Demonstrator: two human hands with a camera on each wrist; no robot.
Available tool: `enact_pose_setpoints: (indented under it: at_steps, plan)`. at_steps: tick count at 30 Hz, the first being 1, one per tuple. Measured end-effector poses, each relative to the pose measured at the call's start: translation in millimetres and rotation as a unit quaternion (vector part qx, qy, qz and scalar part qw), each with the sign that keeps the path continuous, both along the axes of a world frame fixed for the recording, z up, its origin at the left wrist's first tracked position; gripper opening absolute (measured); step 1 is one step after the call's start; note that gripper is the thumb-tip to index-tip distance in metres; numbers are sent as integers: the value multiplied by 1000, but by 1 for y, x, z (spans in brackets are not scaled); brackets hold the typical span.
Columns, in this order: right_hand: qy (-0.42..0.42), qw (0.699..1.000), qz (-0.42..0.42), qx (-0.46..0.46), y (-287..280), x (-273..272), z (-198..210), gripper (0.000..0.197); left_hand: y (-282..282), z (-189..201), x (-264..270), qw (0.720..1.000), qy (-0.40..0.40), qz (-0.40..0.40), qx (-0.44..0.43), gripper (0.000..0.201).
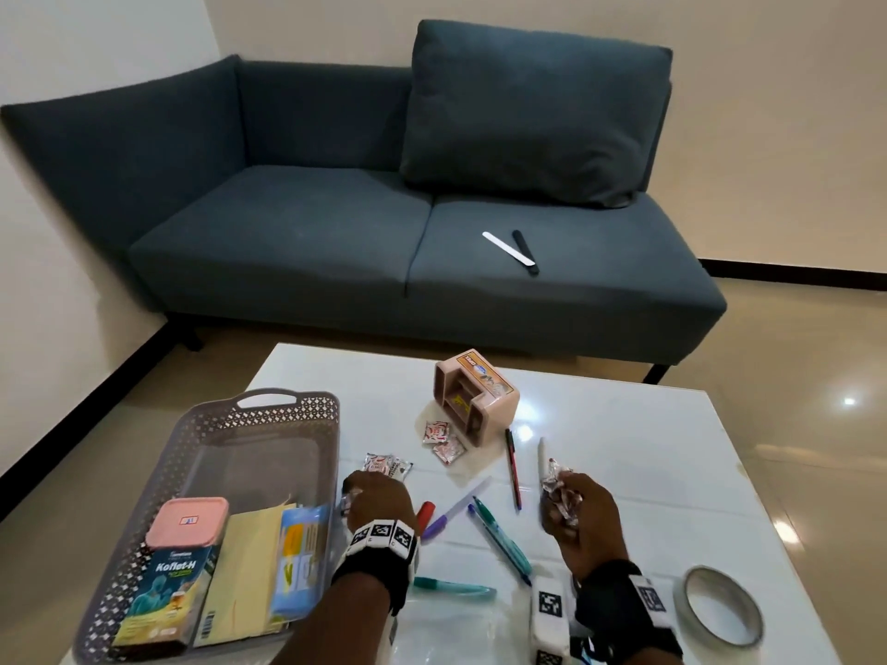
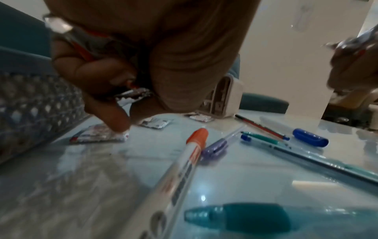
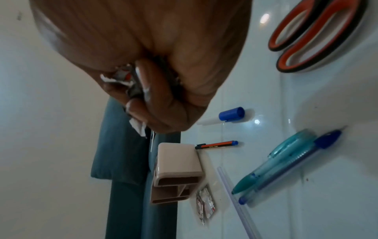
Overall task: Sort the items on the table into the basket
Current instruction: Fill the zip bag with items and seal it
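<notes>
Sachets (image 1: pixel 388 465) lie loose on the bench (image 1: pixel 624 448) beside the basket (image 1: pixel 269 410); both hands, left (image 1: pixel 379 501) and right (image 1: pixel 583 511), clutch gathered sachets mid-collection; next, likely, dropping them into the basket.

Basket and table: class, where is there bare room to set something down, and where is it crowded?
Free: the far half of the basket, beyond the pink-lidded box; the table's far right, beyond the tape roll. Crowded: pens and sachets between both hands.
</notes>
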State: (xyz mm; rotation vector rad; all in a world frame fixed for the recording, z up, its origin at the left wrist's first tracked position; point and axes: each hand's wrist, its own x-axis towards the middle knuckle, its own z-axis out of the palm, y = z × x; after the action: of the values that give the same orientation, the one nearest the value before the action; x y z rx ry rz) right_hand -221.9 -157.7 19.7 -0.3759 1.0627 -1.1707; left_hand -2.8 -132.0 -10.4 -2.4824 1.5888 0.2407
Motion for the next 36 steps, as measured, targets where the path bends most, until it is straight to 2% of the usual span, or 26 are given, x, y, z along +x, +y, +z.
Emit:
enact_pose_setpoints:
  at_steps: [3, 5, 7, 9, 12, 14, 15, 17, 18, 20, 21, 22, 23, 24, 25, 27, 30, 31, 33, 36]
  plan:
    - [-55, 998, -1, 12, 5, -6, -1, 18, 3, -16, 3, 999, -6, -44, 3, 82]
    - [-61, 998, 21, 6, 4, -7, -3, 12, 4, -18, 5, 1000, -1, -26, 16, 78]
    - [-56, 998, 34, 3, 0, -6, -6, 10, 4, -20, 8, 999, -9, -38, -2, 57]
    - [-29, 999, 43, 7, -4, -2, -3, 13, 6, -19, 13, 999, 0, -30, -19, 39]
    - [50, 997, 61, 4, -7, 9, 6, 19, 6, -1, 11, 995, 76, 51, -50, 32]
    - [116, 989, 94, -10, -9, 20, 11, 22, 5, 19, 8, 973, 168, 132, -85, 30]
    - [148, 982, 117, -17, -11, 26, 10, 19, 4, 26, 7, 953, 224, 166, -120, 29]
    - [225, 959, 168, -29, -17, 42, 9, 8, 2, 41, 9, 888, 345, 235, -195, 22]
    - [273, 943, 188, -37, -22, 50, 8, 3, 2, 47, 11, 843, 409, 256, -238, 22]
    - [388, 889, 232, -73, -36, 69, 2, 13, 1, 55, 18, 733, 527, 315, -292, 21]
    - [452, 846, 263, -101, -43, 80, -2, 18, 1, 58, 22, 675, 579, 346, -300, 19]
    - [521, 792, 289, -131, -50, 89, -6, 18, 2, 64, 25, 634, 612, 370, -294, 19]
    - [592, 728, 309, -157, -55, 99, -11, 18, 3, 70, 27, 609, 633, 382, -286, 22]
    - [648, 672, 315, -172, -60, 109, -15, 20, 3, 74, 29, 599, 645, 385, -277, 31]
    - [679, 640, 315, -176, -64, 117, -18, 25, 4, 73, 33, 597, 647, 386, -275, 45]
    - [715, 601, 314, -170, -68, 129, -23, 29, 4, 71, 39, 608, 636, 391, -271, 62]
    - [762, 531, 324, -182, -73, 139, -33, 24, 3, 64, 47, 621, 623, 405, -250, 50]
    - [771, 511, 331, -186, -73, 141, -36, 21, 4, 62, 50, 623, 621, 409, -243, 45]
    - [781, 491, 335, -193, -74, 142, -39, 20, 5, 60, 52, 623, 623, 413, -230, 39]
    - [792, 461, 338, -213, -73, 142, -39, 23, 7, 58, 54, 619, 625, 415, -232, 40]
